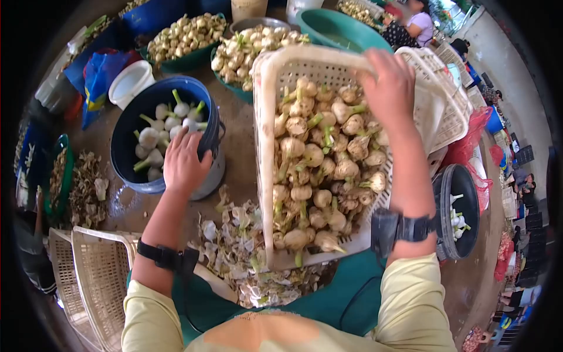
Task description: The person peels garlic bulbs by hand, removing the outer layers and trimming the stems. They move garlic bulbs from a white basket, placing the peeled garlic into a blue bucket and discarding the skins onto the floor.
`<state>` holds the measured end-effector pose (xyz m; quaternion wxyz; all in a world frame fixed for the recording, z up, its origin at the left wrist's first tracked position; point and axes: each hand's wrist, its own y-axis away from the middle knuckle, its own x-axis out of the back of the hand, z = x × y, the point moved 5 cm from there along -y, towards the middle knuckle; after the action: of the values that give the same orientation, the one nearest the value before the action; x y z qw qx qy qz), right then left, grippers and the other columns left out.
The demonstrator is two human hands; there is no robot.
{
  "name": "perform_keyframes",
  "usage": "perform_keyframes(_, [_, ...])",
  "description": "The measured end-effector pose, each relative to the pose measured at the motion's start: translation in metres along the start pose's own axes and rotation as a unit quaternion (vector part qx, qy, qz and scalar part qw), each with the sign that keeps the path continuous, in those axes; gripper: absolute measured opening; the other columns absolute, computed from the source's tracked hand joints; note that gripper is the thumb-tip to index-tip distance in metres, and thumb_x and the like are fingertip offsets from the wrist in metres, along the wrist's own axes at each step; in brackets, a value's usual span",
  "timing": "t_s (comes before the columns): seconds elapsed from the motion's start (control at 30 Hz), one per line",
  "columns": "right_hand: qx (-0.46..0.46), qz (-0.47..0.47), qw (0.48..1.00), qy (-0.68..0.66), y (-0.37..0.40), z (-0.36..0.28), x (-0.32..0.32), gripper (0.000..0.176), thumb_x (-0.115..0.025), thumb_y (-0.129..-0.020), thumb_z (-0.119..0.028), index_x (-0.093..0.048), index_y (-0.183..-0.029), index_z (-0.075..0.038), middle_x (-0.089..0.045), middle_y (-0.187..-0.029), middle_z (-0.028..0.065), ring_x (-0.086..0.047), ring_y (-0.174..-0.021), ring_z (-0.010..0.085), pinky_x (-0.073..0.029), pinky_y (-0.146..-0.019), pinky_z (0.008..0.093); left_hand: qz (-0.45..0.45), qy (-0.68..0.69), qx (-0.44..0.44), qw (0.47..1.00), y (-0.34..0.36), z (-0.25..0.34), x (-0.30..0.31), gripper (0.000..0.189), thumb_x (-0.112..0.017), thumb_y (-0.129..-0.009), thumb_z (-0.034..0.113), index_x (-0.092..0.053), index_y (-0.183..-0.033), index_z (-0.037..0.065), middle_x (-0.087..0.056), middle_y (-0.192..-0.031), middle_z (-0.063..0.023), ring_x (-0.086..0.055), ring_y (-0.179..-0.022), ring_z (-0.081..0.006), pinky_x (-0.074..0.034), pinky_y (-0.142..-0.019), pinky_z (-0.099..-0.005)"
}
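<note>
A white plastic basket (265, 146) full of unpeeled garlic bulbs (314, 155) stands tilted before me. My right hand (388, 82) is at its far right corner, fingers bent over the rim; the fingertips are partly blurred. To the left, a blue bucket (120, 170) holds peeled white bulbs with green stems (149, 138). My left hand (185, 161) reaches over that bucket's near right rim, its fingers spread above a white bulb, with nothing visibly gripped. Garlic skins (234, 234) lie in a heap between the bucket and my lap.
Tubs of garlic (187, 36) and an empty green basin (334, 29) stand at the back. A dark bucket (466, 234) with white bulbs is at right, stacked white baskets (105, 264) at lower left. People (419, 26) sit at the upper right and along the right edge.
</note>
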<state>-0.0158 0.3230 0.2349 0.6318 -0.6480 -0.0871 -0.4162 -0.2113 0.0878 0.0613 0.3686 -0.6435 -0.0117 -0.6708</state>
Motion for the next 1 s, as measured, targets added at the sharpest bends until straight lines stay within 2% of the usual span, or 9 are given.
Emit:
perform_keyframes(0.1, [0.003,-0.045,0.999,0.01,-0.023,0.014,-0.042,0.035,-0.061,-0.076,-0.03,-0.056,-0.102,-0.008,-0.059,-0.1,0.0087,-0.052,-0.094,0.028,-0.039,-0.081,0.0387,0.011,-0.007,-0.014,1.0,-0.003,0.0,-0.001,0.035,-0.059,-0.071,0.022,-0.055,-0.103,0.006,-0.058,-0.105,-0.009,-0.046,-0.113,-0.0259,-0.036,-0.093,-0.037])
perform_keyframes(0.3, [0.039,-0.062,0.996,-0.044,-0.044,0.014,-0.127,0.033,-0.058,-0.078,-0.021,-0.052,-0.107,-0.008,-0.056,-0.104,0.0129,-0.049,-0.102,0.032,-0.038,-0.086,0.0421,0.022,-0.02,-0.008,1.0,-0.001,-0.002,-0.001,0.036,-0.059,-0.07,0.022,-0.054,-0.102,0.007,-0.058,-0.102,-0.0084,-0.049,-0.108,-0.0248,-0.038,-0.091,-0.036])
perform_keyframes(0.37, [0.068,-0.024,0.994,-0.077,-0.017,-0.011,-0.112,0.018,-0.054,-0.079,-0.016,-0.054,-0.093,-0.005,-0.056,-0.097,0.0116,-0.052,-0.092,0.0287,-0.04,-0.084,0.0414,0.027,-0.018,-0.009,0.999,-0.002,-0.002,-0.002,0.036,-0.059,-0.07,0.022,-0.054,-0.101,0.006,-0.058,-0.101,-0.0077,-0.05,-0.107,-0.0241,-0.038,-0.09,-0.0354])
perform_keyframes(0.47, [-0.098,-0.541,0.824,-0.133,0.077,-0.059,-0.12,0.019,-0.042,-0.085,-0.02,-0.051,-0.086,-0.004,-0.056,-0.095,0.014,-0.056,-0.088,0.0256,-0.045,-0.084,0.0417,0.01,0.006,-0.004,1.0,-0.001,-0.005,-0.002,0.038,-0.06,-0.07,0.022,-0.054,-0.104,0.006,-0.058,-0.104,-0.0096,-0.049,-0.108,-0.0244,-0.038,-0.091,-0.0359])
perform_keyframes(0.57, [-0.077,-0.744,0.648,-0.142,0.179,-0.103,-0.107,0.056,-0.049,-0.082,-0.032,-0.035,-0.131,-0.009,-0.041,-0.128,0.021,-0.045,-0.116,0.0298,-0.037,-0.096,0.0383,0.015,0.012,-0.003,1.0,0.0,-0.004,-0.001,0.037,-0.06,-0.07,0.022,-0.055,-0.103,0.006,-0.058,-0.102,-0.0091,-0.05,-0.107,-0.0244,-0.038,-0.091,-0.0358])
perform_keyframes(0.7, [-0.062,-0.557,0.794,-0.236,0.225,-0.142,-0.112,0.062,-0.054,-0.074,-0.036,-0.039,-0.127,-0.008,-0.049,-0.116,0.0226,-0.054,-0.1,0.0357,-0.045,-0.084,0.0417,0.021,0.025,0.0,0.999,0.002,-0.004,0.002,0.037,-0.06,-0.07,0.022,-0.055,-0.103,0.006,-0.058,-0.102,-0.0093,-0.049,-0.107,-0.0246,-0.038,-0.091,-0.0355])
perform_keyframes(0.9, [-0.129,-0.394,0.868,-0.272,0.22,-0.116,-0.077,0.035,-0.051,-0.077,-0.032,-0.059,-0.1,-0.007,-0.057,-0.096,0.0198,-0.059,-0.072,0.032,-0.048,-0.069,0.0403,0.089,0.166,-0.009,0.982,0.027,0.018,0.028,0.05,-0.065,-0.063,0.011,-0.049,-0.111,0.011,-0.042,-0.12,-0.0148,-0.04,-0.112,-0.035,-0.032,-0.096,-0.0442])
perform_keyframes(0.97, [-0.351,-0.481,0.705,-0.386,0.215,-0.099,-0.041,0.032,-0.057,-0.075,-0.03,-0.058,-0.098,-0.007,-0.059,-0.09,0.0166,-0.059,-0.073,0.0262,-0.047,-0.069,0.0365,0.007,0.258,-0.145,0.955,0.05,0.058,0.035,0.054,-0.067,-0.063,0.011,-0.048,-0.114,0.01,-0.043,-0.12,-0.0141,-0.04,-0.114,-0.0333,-0.033,-0.097,-0.0418])
perform_keyframes(1.0, [-0.311,-0.455,0.722,-0.419,0.206,-0.098,-0.013,0.027,-0.06,-0.075,-0.025,-0.058,-0.093,-0.006,-0.059,-0.086,0.0115,-0.056,-0.072,0.0194,-0.046,-0.068,0.032,-0.099,0.375,-0.18,0.904,0.063,0.084,0.035,0.064,-0.071,-0.064,0.016,-0.042,-0.12,0.008,-0.041,-0.123,-0.0159,-0.039,-0.116,-0.0329,-0.032,-0.099,-0.042])
